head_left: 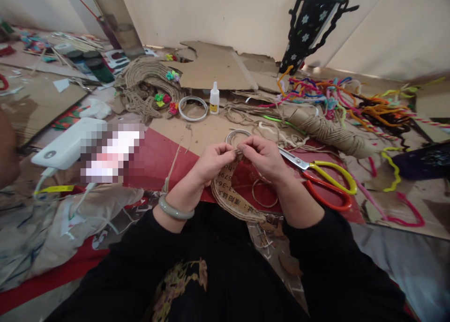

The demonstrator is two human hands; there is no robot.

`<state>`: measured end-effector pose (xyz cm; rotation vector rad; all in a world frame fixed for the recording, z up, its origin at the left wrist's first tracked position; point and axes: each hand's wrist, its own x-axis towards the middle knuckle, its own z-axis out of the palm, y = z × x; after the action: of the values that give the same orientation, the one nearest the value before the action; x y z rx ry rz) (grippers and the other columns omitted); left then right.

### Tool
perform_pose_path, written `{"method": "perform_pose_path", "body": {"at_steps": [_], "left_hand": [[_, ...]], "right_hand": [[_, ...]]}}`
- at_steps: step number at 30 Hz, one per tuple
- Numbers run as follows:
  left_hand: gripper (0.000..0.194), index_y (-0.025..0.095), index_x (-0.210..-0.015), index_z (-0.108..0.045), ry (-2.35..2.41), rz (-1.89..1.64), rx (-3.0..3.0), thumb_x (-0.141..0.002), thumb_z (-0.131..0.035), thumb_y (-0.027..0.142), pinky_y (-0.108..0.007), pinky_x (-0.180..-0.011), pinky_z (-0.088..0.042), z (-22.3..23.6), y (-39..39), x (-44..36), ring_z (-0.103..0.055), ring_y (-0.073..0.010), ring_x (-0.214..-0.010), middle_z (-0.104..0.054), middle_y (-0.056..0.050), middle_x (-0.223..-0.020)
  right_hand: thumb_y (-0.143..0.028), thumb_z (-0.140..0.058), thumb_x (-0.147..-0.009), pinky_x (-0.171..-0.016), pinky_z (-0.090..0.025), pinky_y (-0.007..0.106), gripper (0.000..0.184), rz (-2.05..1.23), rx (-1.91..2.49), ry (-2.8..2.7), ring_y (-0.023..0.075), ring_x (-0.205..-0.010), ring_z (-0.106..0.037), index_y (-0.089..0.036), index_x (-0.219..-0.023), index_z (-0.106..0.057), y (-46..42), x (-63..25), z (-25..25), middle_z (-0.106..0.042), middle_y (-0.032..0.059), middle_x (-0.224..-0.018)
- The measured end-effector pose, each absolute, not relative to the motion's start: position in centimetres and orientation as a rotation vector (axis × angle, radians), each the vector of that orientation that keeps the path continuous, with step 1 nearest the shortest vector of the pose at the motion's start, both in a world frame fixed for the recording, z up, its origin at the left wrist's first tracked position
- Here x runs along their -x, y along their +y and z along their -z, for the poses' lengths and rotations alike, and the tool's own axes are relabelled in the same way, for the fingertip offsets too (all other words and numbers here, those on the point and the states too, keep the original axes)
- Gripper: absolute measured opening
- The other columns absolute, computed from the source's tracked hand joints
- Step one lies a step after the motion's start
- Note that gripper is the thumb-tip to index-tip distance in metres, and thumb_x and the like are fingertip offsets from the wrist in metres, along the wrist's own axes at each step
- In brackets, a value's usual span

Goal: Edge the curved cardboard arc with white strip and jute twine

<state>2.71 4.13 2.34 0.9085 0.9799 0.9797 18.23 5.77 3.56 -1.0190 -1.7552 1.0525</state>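
My left hand and my right hand meet in front of me, both pinched on the top of a curved cardboard piece that is partly wrapped in jute twine. Printed characters show on its bare inner face. A strand of jute twine trails from the hands down past my left wrist, which wears a pale green bangle. A loose loop of twine lies below my right hand. Scissors with yellow and red handles lie just right of my right hand.
A small glue bottle and a white tape ring stand behind the hands. A jute-wrapped cone and a heap of coloured pipe cleaners lie to the right. A white power bank sits left, a woven jute piece behind it.
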Motion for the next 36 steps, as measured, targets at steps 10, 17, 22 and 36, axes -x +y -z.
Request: {"method": "perform_pose_path", "body": {"at_steps": [10, 17, 22, 36], "left_hand": [[0.019, 0.015, -0.065, -0.056, 0.936, -1.024, -0.864, -0.064, -0.071, 0.028, -0.020, -0.048, -0.033, -2.41, 3.80, -2.38, -0.046, -0.0055, -0.047, -0.054, 0.004, -0.055], [0.020, 0.015, -0.064, -0.056, 0.957, -1.033, -0.879, -0.063, -0.072, 0.029, -0.020, -0.047, -0.031, -2.46, 3.77, -2.39, -0.043, -0.0051, -0.047, -0.053, 0.004, -0.054], [0.018, 0.015, -0.065, -0.057, 0.980, -1.050, -0.911, -0.064, -0.070, 0.027, -0.020, -0.048, -0.032, -2.40, 3.73, -2.60, -0.045, -0.0054, -0.048, -0.054, 0.004, -0.055], [0.017, 0.014, -0.066, -0.059, 0.966, -1.062, -0.894, -0.065, -0.071, 0.026, -0.020, -0.050, -0.036, -2.29, 3.72, -2.66, -0.049, -0.0054, -0.050, -0.058, 0.003, -0.058]], "right_hand": [[-0.021, -0.057, -0.077, -0.064, -0.045, 0.026, 0.012, -1.233, 0.938, -1.715, 0.0102, -0.067, -0.055, -0.017, -0.088, -0.062, 5.44, -18.74, -4.31, -0.061, 0.0005, -0.077], [-0.024, -0.057, -0.077, -0.062, -0.045, 0.027, 0.009, -1.188, 0.974, -1.722, 0.0105, -0.064, -0.053, -0.018, -0.083, -0.061, 5.52, -18.56, -4.03, -0.060, 0.0005, -0.074], [-0.025, -0.055, -0.077, -0.059, -0.042, 0.027, 0.009, -1.205, 0.970, -1.717, 0.0101, -0.062, -0.051, -0.017, -0.081, -0.060, 5.52, -18.54, -4.25, -0.058, -0.0001, -0.070], [-0.024, -0.056, -0.077, -0.056, -0.040, 0.026, 0.009, -1.206, 0.976, -1.698, 0.0092, -0.062, -0.050, -0.018, -0.083, -0.060, 5.47, -18.41, -3.86, -0.056, -0.0010, -0.072]]}}
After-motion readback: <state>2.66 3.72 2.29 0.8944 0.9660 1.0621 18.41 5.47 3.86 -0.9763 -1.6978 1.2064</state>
